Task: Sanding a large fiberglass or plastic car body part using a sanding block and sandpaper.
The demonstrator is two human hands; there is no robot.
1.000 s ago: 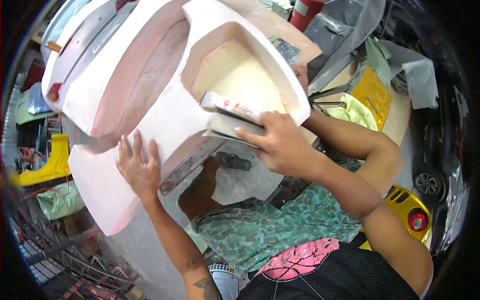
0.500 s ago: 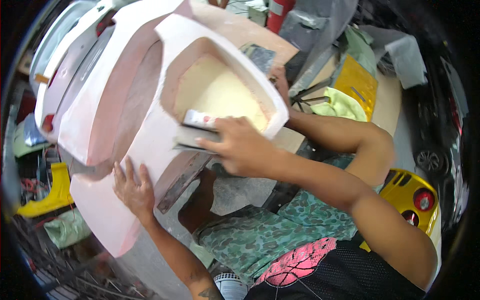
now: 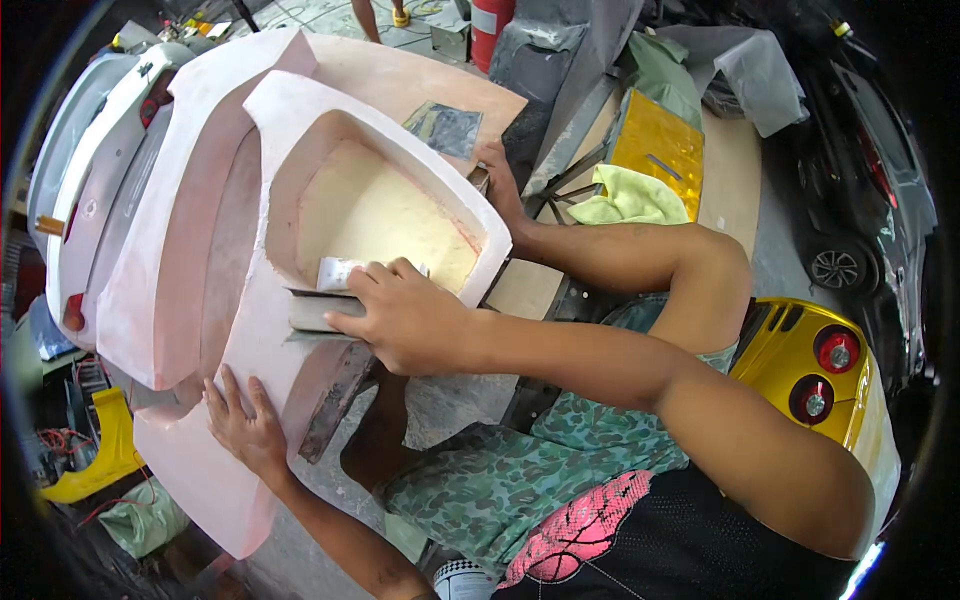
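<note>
My right hand [image 3: 405, 322] is closed around a dark grey sanding block [image 3: 318, 312] with sheet folded about it; a white printed end [image 3: 337, 272] of the sheet sticks up beside my fingers. The block rests on the near rim of a pale pink-white moulded body panel [image 3: 262, 335]. Inside that panel is a deep recess with a cream floor [image 3: 375, 215]. My left hand [image 3: 248, 422] lies flat on the panel's lower left part, fingers spread. The block's underside is hidden.
My bare foot [image 3: 503, 185] presses near the panel's far right tip. Other curved panels [image 3: 85, 185] stack at left. A yellow-green cloth [image 3: 630, 197] and gold panel [image 3: 655, 150] lie at right. A gold tail-light piece [image 3: 815, 365] sits near my elbow; a dark car [image 3: 865, 200] stands beyond.
The whole view has shifted, so the panel appears farther left. My right hand and the block have slid slightly nearer me along the rim. The left hand stays on the panel.
</note>
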